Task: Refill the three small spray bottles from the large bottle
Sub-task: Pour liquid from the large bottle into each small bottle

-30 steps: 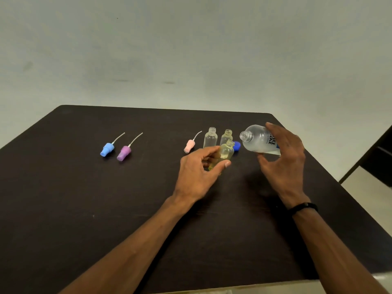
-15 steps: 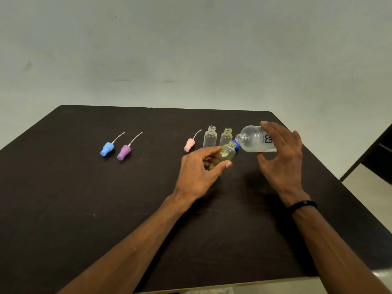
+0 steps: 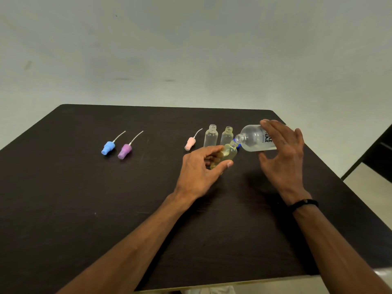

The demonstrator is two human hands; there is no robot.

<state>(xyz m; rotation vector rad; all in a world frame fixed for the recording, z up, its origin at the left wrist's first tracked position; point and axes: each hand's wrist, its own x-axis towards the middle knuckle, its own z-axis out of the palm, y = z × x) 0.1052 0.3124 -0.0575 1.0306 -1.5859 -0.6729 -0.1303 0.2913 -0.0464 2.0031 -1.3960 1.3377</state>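
On the dark tabletop [image 3: 84,209], toward its far right corner, our left hand [image 3: 199,168] pinches a tilted small bottle [image 3: 228,152], yellowish inside; our right hand [image 3: 282,158] grips the large bottle [image 3: 253,138] mouth-to-mouth. Two uncapped bottles [image 3: 210,138] await, we judge.

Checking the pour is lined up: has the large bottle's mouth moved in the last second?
Yes. The large bottle has shifted left toward the standing small bottles, its mouth now at the neck of the tilted small bottle.
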